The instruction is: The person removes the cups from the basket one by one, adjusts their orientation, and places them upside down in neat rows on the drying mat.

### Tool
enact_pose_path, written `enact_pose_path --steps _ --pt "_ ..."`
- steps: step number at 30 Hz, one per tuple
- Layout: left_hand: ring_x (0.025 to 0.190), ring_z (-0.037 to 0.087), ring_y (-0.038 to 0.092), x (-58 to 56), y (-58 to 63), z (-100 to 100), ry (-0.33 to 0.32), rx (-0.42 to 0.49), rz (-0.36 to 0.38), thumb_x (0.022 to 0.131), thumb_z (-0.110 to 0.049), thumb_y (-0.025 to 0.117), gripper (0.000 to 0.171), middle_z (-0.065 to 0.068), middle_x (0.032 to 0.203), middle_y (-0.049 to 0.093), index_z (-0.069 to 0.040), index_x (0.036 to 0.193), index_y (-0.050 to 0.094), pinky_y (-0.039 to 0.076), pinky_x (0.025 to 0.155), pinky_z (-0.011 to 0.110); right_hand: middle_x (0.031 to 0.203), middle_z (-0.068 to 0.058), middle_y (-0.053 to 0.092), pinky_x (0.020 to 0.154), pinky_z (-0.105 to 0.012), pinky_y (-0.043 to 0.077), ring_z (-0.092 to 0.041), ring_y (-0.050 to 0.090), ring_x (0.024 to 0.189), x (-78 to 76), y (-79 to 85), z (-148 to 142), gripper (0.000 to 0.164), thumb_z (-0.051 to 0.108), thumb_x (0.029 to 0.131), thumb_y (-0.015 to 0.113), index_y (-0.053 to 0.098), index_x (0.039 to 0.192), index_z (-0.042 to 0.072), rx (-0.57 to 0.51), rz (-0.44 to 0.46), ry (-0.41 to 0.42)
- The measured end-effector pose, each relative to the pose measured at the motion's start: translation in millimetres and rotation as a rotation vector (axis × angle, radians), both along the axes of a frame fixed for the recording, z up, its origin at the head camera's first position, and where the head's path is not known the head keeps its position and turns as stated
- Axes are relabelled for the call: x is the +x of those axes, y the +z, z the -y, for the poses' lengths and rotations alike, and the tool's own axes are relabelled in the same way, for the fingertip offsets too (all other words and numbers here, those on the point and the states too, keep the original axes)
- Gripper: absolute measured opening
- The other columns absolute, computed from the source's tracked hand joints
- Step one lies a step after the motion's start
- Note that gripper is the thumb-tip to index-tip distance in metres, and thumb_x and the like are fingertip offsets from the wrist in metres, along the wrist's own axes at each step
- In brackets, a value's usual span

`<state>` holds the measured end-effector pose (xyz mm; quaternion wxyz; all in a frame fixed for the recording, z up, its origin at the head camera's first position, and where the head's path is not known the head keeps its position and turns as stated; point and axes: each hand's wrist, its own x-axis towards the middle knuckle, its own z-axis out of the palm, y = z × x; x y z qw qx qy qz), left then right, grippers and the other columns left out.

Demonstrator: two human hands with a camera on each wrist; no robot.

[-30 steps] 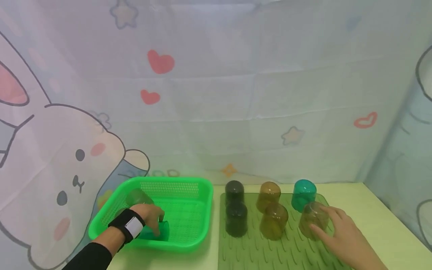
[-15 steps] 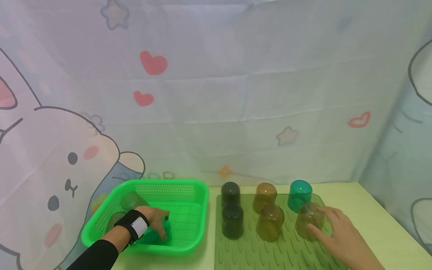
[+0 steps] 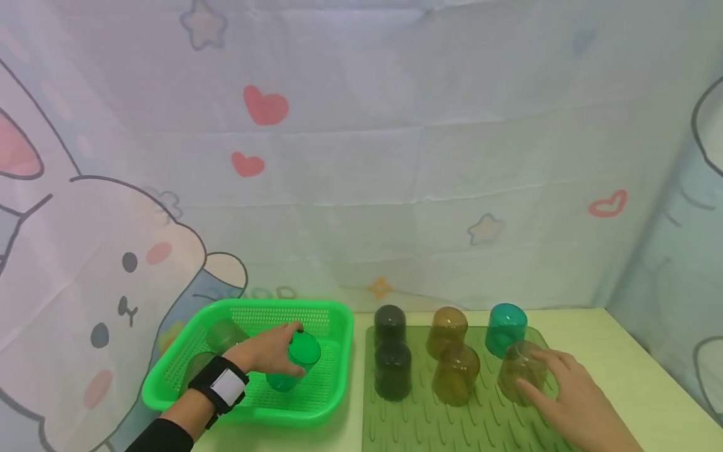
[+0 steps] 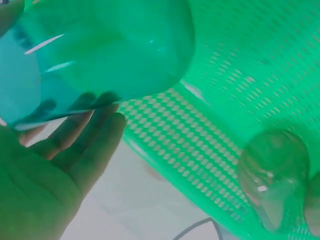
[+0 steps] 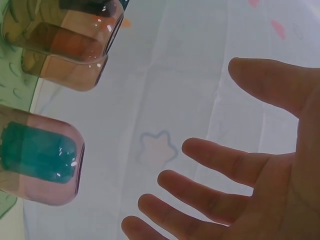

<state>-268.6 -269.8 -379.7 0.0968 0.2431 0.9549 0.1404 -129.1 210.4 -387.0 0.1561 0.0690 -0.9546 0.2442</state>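
Observation:
My left hand [image 3: 270,351] grips a teal cup [image 3: 304,353] inside the green basket [image 3: 346,370]; the cup is tilted, its round end up and to the right. In the left wrist view the fingers [image 4: 102,145] lie along the side of the teal cup [image 4: 115,55]. My right hand [image 3: 576,395] has its fingers spread beside a clear, pinkish cup [image 3: 521,373] on the green mat [image 3: 440,430]. The right wrist view shows a gap between that hand [image 5: 240,185] and the clear cup [image 5: 50,192].
Two clear cups [image 3: 224,336] lie at the basket's left side. On the mat stand two dark grey cups [image 3: 393,370], two amber cups [image 3: 456,376] and another teal cup [image 3: 506,329], all bottom up. A printed cloth [image 3: 361,157] hangs behind the table.
My left hand has raised the teal cup off the basket floor, moved it to the right and tipped it more upright. The right hand has stayed beside the clear cup.

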Motion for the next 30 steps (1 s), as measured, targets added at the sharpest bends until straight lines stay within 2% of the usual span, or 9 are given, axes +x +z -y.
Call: enact_pose_path --steps 4,8,12,16,21,26,30 --pt "0.109 0.029 0.055 6.9 3.9 -4.7 0.018 0.144 -0.102 0.075 -0.039 0.079 0.083 0.012 0.123 0.052 -0.003 0.138 0.037 0.049 0.082 0.043 0.119 -0.025 0.051 0.080 -0.062 0.043 -0.045 0.048 0.108 -0.1 1.4 1.2 0.057 0.040 0.088 0.067 0.053 0.123 -0.003 -0.003 -0.013 0.003" --pt "0.107 0.028 0.056 19.5 8.4 -10.9 0.089 0.274 -0.174 0.074 -0.035 0.081 0.087 0.012 0.124 0.051 -0.004 0.140 0.034 0.049 0.081 0.042 0.122 -0.024 0.049 0.082 -0.062 0.043 -0.045 0.047 0.110 -0.1 4.7 3.9 0.059 0.040 0.088 0.066 0.051 0.126 -0.003 -0.016 -0.031 0.012" --pt "0.103 0.025 0.058 34.2 13.9 -19.6 0.149 0.422 -0.217 0.071 -0.030 0.083 0.086 0.011 0.121 0.053 -0.006 0.138 0.035 0.050 0.079 0.040 0.125 -0.023 0.047 0.083 -0.062 0.042 -0.046 0.046 0.113 0.3 9.9 7.8 0.062 0.043 0.089 0.064 0.048 0.128 -0.003 -0.031 -0.021 0.015" --pt "0.106 0.024 0.056 50.0 19.7 -31.8 0.163 0.588 -0.232 0.071 -0.026 0.084 0.083 0.010 0.121 0.054 -0.009 0.138 0.037 0.050 0.081 0.040 0.125 -0.023 0.047 0.082 -0.060 0.045 -0.044 0.048 0.111 -0.7 15.4 11.6 0.067 0.042 0.087 0.067 0.046 0.130 -0.004 -0.055 -0.027 0.013" --pt "0.115 0.031 0.052 70.6 22.4 -54.6 0.154 0.791 -0.196 0.076 -0.030 0.081 0.081 0.013 0.127 0.051 -0.013 0.139 0.034 0.047 0.087 0.046 0.122 -0.024 0.049 0.077 -0.053 0.050 -0.043 0.054 0.103 -1.7 19.8 18.6 0.077 0.041 0.083 0.072 0.039 0.135 -0.004 -0.122 0.002 0.023" --pt "0.125 0.036 0.042 84.1 20.8 -80.8 0.123 0.912 -0.078 0.081 -0.039 0.075 0.080 0.011 0.139 0.040 -0.019 0.142 0.029 0.040 0.097 0.045 0.121 -0.021 0.050 0.077 -0.051 0.051 -0.042 0.057 0.101 -4.1 23.0 31.0 0.078 0.036 0.080 0.076 0.038 0.138 0.000 -0.181 0.011 0.069" --pt "0.129 0.036 0.037 89.3 15.6 -100.7 0.073 1.011 0.028 0.085 -0.032 0.071 0.077 0.013 0.144 0.034 -0.018 0.145 0.024 0.035 0.102 0.045 0.123 -0.018 0.049 0.079 -0.045 0.053 -0.037 0.056 0.105 -6.1 20.8 42.1 0.076 0.024 0.076 0.081 0.040 0.136 0.002 -0.211 -0.036 0.154"
